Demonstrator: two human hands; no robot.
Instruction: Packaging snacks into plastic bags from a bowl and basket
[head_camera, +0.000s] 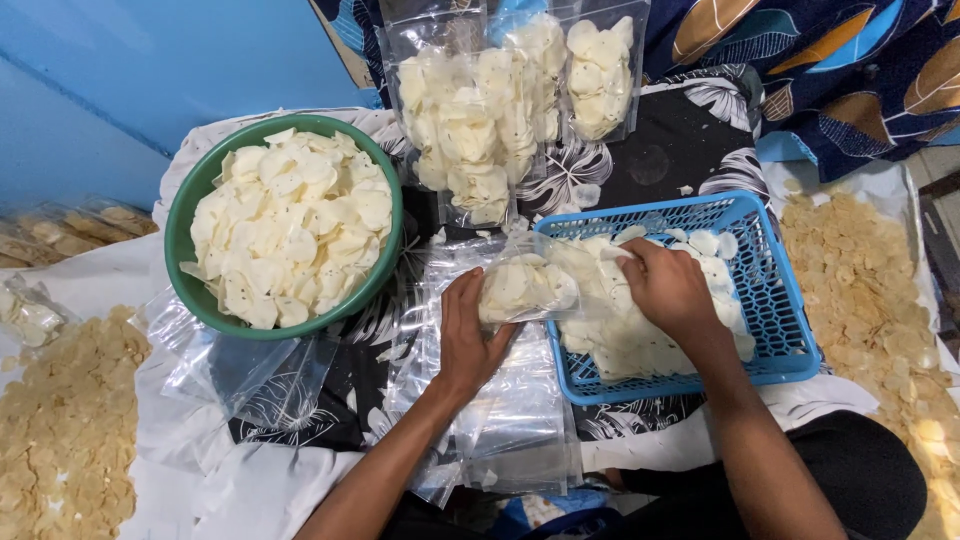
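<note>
Green bowl (185, 250): heaped pale chips.
Blue basket (780, 300): chips; right hand (668, 290) fingers closed among them.
Left hand (470, 335): fingers clamped on part-filled clear bag (525, 288).

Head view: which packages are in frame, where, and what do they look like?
Filled bags: top centre, clear plastic pouches, packed with pale chips, leaning together.
Half-filled bag: held by left hand at the blue basket edge; right hand in the basket.
Empty bags: clear, flat, stacked below the left hand.
More empty bags: under the green bowl.
</note>
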